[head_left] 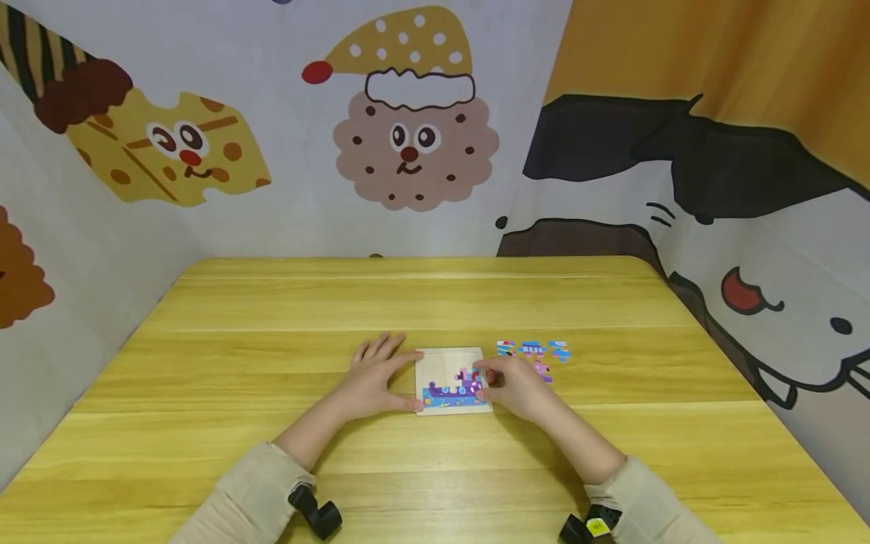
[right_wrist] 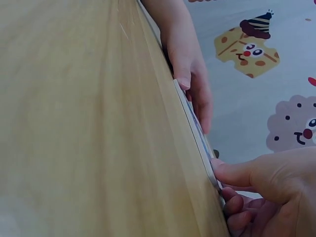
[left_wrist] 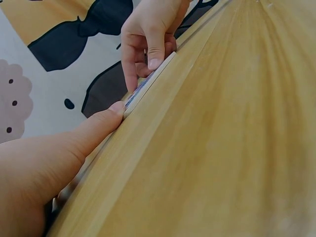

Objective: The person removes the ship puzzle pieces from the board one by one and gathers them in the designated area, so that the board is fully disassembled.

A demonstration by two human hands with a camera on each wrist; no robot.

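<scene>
A small jigsaw tray (head_left: 419, 378) with a pale rim lies flat on the wooden table. Purple and blue puzzle pieces (head_left: 445, 399) fill its lower part, while bare wood shows at upper left. My left hand (head_left: 370, 384) spans the tray's left side, index finger by the upper corner and thumb on the lower one. At the right side, the curled thumb and index finger of my right hand (head_left: 519, 387) stand around a pink-and-red puzzle piece (head_left: 474, 375), partly hidden by the fingers. In the right wrist view that thumb (right_wrist: 229, 170) touches the tray's edge.
Several loose puzzle pieces (head_left: 533, 349) lie right of the tray, just beyond my right hand. One pink-and-purple piece (head_left: 543, 370) is partly covered by it. A curtain with cartoon figures (head_left: 285, 227) hangs behind the table (head_left: 408, 302).
</scene>
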